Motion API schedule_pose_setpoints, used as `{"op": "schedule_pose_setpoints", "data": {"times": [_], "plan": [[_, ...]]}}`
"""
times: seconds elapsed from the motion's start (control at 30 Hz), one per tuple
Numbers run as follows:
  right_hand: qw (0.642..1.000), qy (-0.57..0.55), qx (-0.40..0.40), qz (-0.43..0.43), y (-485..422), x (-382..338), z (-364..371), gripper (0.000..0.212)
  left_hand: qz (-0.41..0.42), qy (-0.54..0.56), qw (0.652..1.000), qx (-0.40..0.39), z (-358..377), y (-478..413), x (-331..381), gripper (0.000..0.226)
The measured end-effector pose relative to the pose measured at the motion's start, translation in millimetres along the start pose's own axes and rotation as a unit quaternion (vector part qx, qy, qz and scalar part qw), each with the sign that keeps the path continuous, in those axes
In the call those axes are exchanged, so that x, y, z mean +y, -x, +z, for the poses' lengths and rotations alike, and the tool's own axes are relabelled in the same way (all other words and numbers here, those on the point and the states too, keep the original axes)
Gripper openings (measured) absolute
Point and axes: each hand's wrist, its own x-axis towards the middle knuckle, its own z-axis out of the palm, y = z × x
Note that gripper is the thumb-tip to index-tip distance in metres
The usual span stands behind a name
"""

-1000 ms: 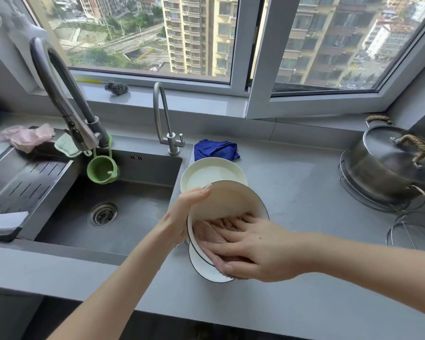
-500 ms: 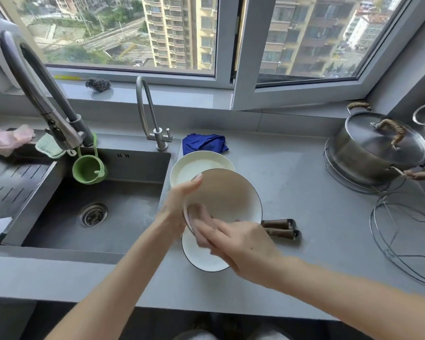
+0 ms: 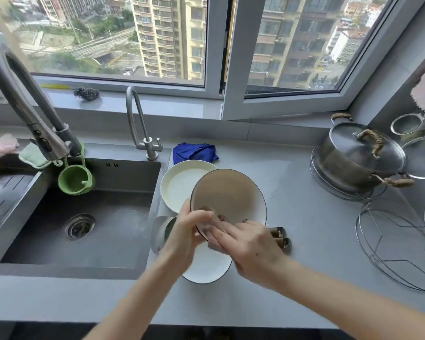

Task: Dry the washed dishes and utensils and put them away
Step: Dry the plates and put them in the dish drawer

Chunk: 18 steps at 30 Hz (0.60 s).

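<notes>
Drying step: left hand [image 3: 184, 238] grips a tilted dark-rimmed plate [image 3: 228, 195] while right hand [image 3: 249, 244] presses a pink cloth [image 3: 215, 225] against it; next, probably stacking it nearby.

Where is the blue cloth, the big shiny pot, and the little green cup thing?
blue cloth [image 3: 194, 152], head view, middle of the crumpled fabric.
big shiny pot [image 3: 363, 153], head view, on its lid.
green cup [image 3: 75, 179], head view, on its front wall.
</notes>
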Motion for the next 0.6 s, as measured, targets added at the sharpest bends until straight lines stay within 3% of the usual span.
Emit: {"op": "schedule_pose_setpoints", "data": {"times": [0.07,0.13,0.2,0.27,0.37,0.5,0.6], "plan": [[0.995,-0.038,0.015,0.095,-4,-25,16,0.050,0.025,0.039,0.996,0.076,10,-2,-10,0.026],[0.993,-0.061,0.001,0.099,-2,-28,17,0.054,0.003,0.007,0.995,0.097,7,-3,0,0.018],[0.998,-0.045,-0.039,-0.032,10,-11,7,0.052,-0.077,-0.067,0.994,0.029,-8,-3,18,0.025],[0.983,-0.036,-0.075,-0.166,21,8,-7,0.046,-0.163,-0.193,0.965,-0.071,-18,-6,34,0.047],[0.968,-0.024,-0.123,-0.218,15,19,-12,0.048,-0.217,-0.251,0.936,-0.115,-16,-15,55,0.045],[0.984,0.000,-0.075,-0.160,2,26,-3,0.047,-0.123,-0.118,0.984,-0.058,-21,-14,43,0.037],[0.999,-0.043,-0.016,-0.015,-2,5,13,0.060,0.022,-0.019,0.996,0.086,-3,0,4,0.040]]}}
